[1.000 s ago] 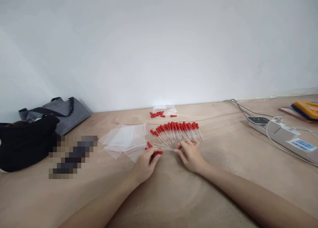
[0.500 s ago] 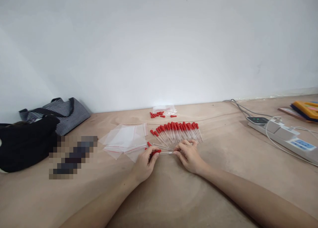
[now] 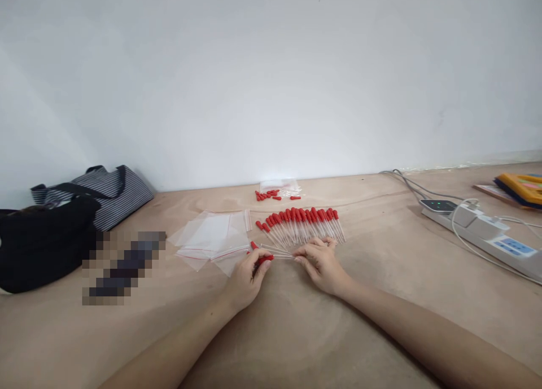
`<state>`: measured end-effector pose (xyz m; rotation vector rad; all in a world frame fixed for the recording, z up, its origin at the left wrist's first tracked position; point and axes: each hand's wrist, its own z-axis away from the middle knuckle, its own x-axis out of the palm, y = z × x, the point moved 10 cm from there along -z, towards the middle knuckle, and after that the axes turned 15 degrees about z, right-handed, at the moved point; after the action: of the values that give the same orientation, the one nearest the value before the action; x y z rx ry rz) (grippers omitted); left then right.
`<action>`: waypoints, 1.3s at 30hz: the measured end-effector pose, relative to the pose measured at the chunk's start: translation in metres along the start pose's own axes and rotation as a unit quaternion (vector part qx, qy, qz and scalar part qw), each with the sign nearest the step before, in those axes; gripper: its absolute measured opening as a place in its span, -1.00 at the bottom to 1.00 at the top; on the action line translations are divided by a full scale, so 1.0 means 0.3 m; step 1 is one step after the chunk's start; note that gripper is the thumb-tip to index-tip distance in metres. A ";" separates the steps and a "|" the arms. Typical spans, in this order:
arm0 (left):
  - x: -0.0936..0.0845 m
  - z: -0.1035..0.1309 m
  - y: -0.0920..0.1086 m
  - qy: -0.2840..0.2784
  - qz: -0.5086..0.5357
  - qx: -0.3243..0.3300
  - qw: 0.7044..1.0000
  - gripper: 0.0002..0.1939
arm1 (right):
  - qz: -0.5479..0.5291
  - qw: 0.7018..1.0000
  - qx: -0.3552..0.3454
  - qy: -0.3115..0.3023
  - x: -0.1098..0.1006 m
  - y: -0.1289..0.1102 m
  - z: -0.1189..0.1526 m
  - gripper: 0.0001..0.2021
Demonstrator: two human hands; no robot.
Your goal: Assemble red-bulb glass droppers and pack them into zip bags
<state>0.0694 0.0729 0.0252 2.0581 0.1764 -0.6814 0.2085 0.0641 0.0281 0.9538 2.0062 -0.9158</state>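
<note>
A pale brown tabletop with faint wood grain (image 3: 271,344) runs back to the wall. Near its middle lies a fanned row of red-bulbed droppers (image 3: 298,215), with overlapping clear zip bags (image 3: 215,231) just left of it. Behind the row are loose red bulbs (image 3: 266,196) and a small clear bag (image 3: 273,184). A striped bag (image 3: 122,191), a black fabric item (image 3: 46,248) and a pixelated dark object (image 3: 127,267) occupy the left; a white power strip (image 3: 478,231) lies on the right
</note>
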 end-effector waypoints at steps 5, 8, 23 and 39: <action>0.002 -0.001 0.019 -0.006 -0.009 0.031 0.999 -0.85 | 0.021 0.999 -0.030 -0.016 0.006 -0.025 0.001 -0.83; 0.011 -0.002 0.030 -0.015 -0.016 0.051 0.998 -0.84 | 0.030 0.999 -0.018 -0.010 0.010 -0.020 -0.002 -0.85; 0.013 0.016 0.085 0.014 -0.119 0.120 0.986 -0.84 | 0.090 0.994 -0.057 0.023 -0.014 -0.069 0.008 -0.81; -0.049 0.004 0.073 0.106 -0.030 0.095 0.989 -0.74 | -0.018 0.999 0.025 0.009 -0.023 -0.040 -0.001 -0.76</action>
<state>0.0650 0.0619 0.0487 2.3171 0.3061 -0.5305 0.2017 0.0566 0.0374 0.9603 2.0303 -0.9836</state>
